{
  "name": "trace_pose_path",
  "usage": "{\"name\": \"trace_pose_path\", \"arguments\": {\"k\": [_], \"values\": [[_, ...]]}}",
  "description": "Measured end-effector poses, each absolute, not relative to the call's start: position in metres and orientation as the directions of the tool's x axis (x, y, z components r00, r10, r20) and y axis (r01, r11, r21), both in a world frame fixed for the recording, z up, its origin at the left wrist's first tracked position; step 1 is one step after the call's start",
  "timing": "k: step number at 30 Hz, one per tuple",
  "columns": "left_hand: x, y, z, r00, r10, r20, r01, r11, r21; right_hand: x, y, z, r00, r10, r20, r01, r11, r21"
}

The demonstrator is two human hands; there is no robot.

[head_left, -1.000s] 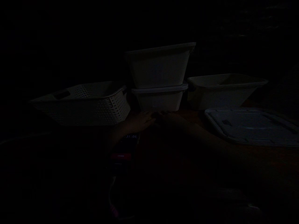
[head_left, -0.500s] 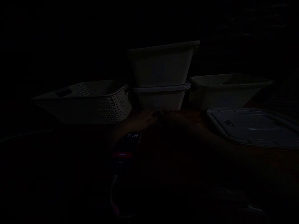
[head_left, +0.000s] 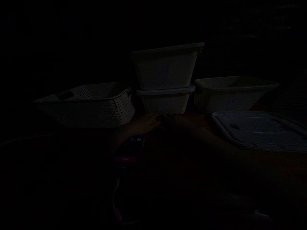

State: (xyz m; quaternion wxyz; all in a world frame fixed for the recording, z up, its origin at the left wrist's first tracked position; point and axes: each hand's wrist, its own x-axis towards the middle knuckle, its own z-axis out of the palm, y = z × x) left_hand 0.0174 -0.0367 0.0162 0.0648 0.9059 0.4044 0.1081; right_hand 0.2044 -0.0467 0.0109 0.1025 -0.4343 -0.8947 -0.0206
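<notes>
The view is very dark. My left hand point(head_left: 146, 123) lies low before a stack of two pale plastic tubs, fingers stretched forward and thumb apart, holding nothing that I can see. Close on its right is my right hand point(head_left: 173, 119), its fingers reaching toward the lower tub point(head_left: 165, 103); the darkness hides much of it, and no object shows in it. Whether the fingertips touch the tub I cannot tell. On the lidded lower tub stands the upper tub point(head_left: 165, 70). Beneath my left forearm lies a phone point(head_left: 130, 148) with lit digits and a red button.
A perforated pale basket point(head_left: 83, 111) stands at the left. To the right are another open tub point(head_left: 230, 99) and a flat lid point(head_left: 261, 131) on the dark reddish table point(head_left: 199, 118). A pale cable point(head_left: 115, 195) runs from the phone toward the front.
The picture has become slightly darker. My hands, the tubs and the basket stay in nearly the same places.
</notes>
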Motion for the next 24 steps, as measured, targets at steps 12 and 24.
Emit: {"name": "trace_pose_path", "arguments": {"k": [12,24], "values": [[0.0184,-0.0392,0.018,0.664,0.73,0.163,0.707,-0.683,0.183,0.2047,-0.0508,0.0143,-0.6,0.773,0.205,0.774,0.626,-0.093],[0.0178,-0.0394,0.0174,0.65,0.747,0.14,0.724,-0.665,0.184,0.2046,-0.0488,0.0128,-0.604,0.769,0.211,0.77,0.631,-0.095]]}}
